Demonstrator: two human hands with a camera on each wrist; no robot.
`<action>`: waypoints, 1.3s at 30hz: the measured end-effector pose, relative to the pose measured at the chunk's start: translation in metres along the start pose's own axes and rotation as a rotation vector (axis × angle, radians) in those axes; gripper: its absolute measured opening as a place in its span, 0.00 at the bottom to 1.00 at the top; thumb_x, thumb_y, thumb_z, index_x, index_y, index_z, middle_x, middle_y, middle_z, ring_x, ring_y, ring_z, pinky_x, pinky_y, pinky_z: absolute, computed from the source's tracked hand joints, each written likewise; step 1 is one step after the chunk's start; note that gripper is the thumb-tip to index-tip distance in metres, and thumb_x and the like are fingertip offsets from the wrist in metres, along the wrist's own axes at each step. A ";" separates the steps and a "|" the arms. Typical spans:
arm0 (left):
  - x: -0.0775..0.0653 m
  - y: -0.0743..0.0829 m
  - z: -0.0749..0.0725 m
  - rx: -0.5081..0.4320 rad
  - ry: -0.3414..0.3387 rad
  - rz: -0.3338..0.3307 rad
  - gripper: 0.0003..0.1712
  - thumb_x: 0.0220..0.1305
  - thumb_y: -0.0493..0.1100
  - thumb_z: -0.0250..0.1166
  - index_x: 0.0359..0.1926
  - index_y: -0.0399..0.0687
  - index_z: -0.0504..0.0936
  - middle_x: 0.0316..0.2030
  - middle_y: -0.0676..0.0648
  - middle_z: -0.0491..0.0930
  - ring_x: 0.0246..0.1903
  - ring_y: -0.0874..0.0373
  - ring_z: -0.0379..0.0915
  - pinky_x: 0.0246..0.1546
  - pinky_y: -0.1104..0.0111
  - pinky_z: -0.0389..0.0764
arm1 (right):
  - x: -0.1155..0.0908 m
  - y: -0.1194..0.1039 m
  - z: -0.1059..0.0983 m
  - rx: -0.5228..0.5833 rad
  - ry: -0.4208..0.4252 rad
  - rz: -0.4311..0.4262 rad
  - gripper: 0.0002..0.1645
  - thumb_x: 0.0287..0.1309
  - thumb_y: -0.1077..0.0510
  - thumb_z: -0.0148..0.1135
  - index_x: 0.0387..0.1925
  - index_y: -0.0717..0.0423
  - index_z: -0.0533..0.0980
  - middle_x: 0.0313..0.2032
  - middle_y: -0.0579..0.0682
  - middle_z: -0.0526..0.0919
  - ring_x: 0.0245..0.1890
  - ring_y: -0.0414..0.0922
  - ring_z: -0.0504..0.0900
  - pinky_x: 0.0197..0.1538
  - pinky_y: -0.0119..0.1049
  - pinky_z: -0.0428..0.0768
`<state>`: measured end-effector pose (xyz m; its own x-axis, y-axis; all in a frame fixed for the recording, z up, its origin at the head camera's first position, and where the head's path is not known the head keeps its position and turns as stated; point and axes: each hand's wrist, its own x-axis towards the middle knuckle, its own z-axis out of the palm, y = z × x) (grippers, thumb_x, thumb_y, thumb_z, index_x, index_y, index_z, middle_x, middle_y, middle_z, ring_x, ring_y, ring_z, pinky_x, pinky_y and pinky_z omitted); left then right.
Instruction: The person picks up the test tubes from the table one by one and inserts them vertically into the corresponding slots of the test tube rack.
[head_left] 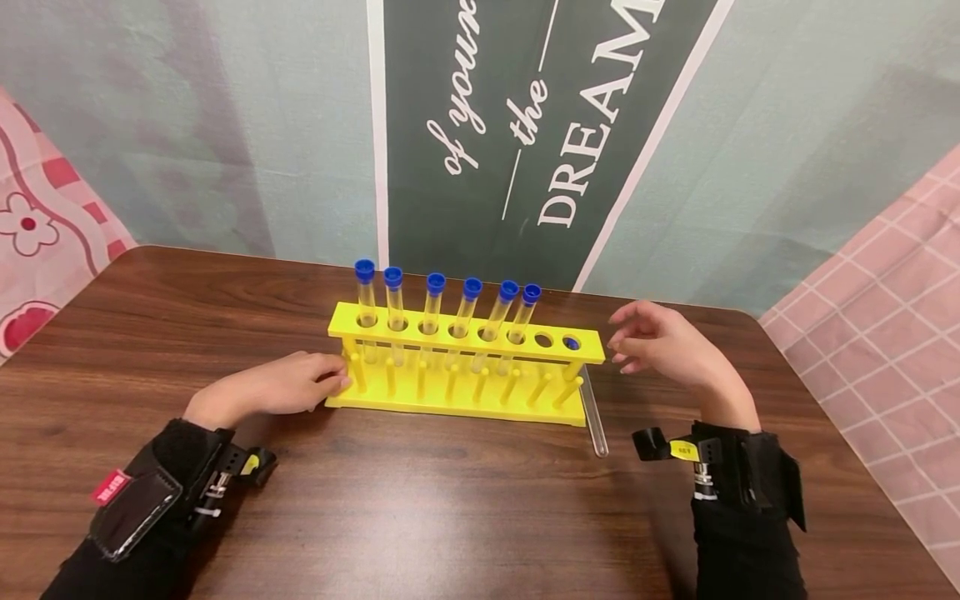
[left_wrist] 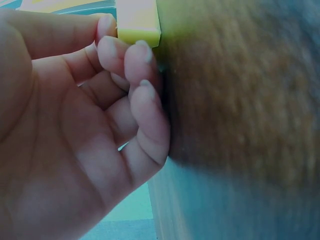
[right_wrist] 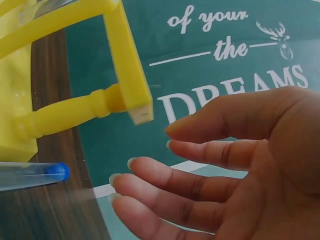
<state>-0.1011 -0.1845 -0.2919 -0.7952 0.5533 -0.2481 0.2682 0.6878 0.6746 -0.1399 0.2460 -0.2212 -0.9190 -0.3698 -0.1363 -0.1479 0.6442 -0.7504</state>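
Observation:
A yellow test tube rack [head_left: 457,400] stands on the table, with several clear test tubes [head_left: 432,304] with blue caps leaning in its holes. The two holes at the right end have no tube standing in them. My left hand [head_left: 303,382] grips the rack's left end; in the left wrist view its thumb and fingertips meet at the yellow corner [left_wrist: 139,35]. Off the rack's right end my right hand [head_left: 660,346] hovers with loosely bent fingers, holding nothing. Another capped test tube [head_left: 594,417] lies on the table by that end, partly behind the rack; its blue cap [right_wrist: 59,172] shows in the right wrist view.
Dark brown wooden table [head_left: 420,500] lies under everything. Behind it hangs a backdrop cloth [head_left: 300,125] with a dark green panel and white lettering. Pink patterned cloth [head_left: 45,217] borders the left side, and a pink tile pattern [head_left: 892,358] the right.

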 end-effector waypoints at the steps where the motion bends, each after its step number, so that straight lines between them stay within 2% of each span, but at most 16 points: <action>1: 0.000 0.000 0.000 0.000 -0.001 0.001 0.14 0.70 0.40 0.47 0.25 0.45 0.65 0.16 0.51 0.62 0.15 0.60 0.58 0.20 0.69 0.61 | 0.001 0.001 0.001 -0.002 -0.007 0.011 0.19 0.59 0.69 0.52 0.51 0.71 0.63 0.36 0.64 0.75 0.32 0.52 0.79 0.34 0.40 0.80; 7: 0.000 0.000 0.000 0.008 -0.001 -0.001 0.13 0.70 0.40 0.47 0.25 0.45 0.66 0.16 0.51 0.62 0.15 0.59 0.59 0.20 0.69 0.62 | 0.006 0.005 0.006 -0.025 -0.043 0.062 0.20 0.59 0.66 0.54 0.51 0.71 0.63 0.35 0.62 0.74 0.33 0.55 0.79 0.34 0.42 0.80; 15: 0.000 0.000 0.000 0.012 0.007 -0.008 0.13 0.70 0.40 0.48 0.25 0.45 0.66 0.16 0.51 0.62 0.16 0.59 0.60 0.20 0.69 0.62 | 0.012 0.007 0.013 -0.063 -0.087 0.145 0.21 0.59 0.66 0.51 0.53 0.72 0.62 0.36 0.64 0.74 0.30 0.50 0.77 0.33 0.43 0.80; 30: 0.001 0.000 0.001 0.012 0.015 -0.004 0.13 0.69 0.40 0.48 0.26 0.45 0.66 0.16 0.51 0.62 0.16 0.59 0.60 0.20 0.69 0.62 | 0.020 0.014 0.023 -0.050 -0.102 0.200 0.24 0.58 0.66 0.53 0.53 0.74 0.60 0.36 0.65 0.74 0.28 0.50 0.76 0.31 0.42 0.80; 39: 0.001 0.000 0.001 0.009 0.013 -0.004 0.13 0.69 0.40 0.48 0.25 0.45 0.66 0.16 0.51 0.62 0.16 0.59 0.60 0.20 0.69 0.62 | 0.027 0.020 0.029 -0.033 -0.110 0.273 0.28 0.56 0.62 0.60 0.54 0.69 0.61 0.46 0.66 0.72 0.30 0.50 0.75 0.33 0.42 0.80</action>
<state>-0.1018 -0.1838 -0.2929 -0.8030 0.5447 -0.2417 0.2701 0.6943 0.6671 -0.1570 0.2295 -0.2580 -0.8818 -0.2487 -0.4007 0.0860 0.7506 -0.6552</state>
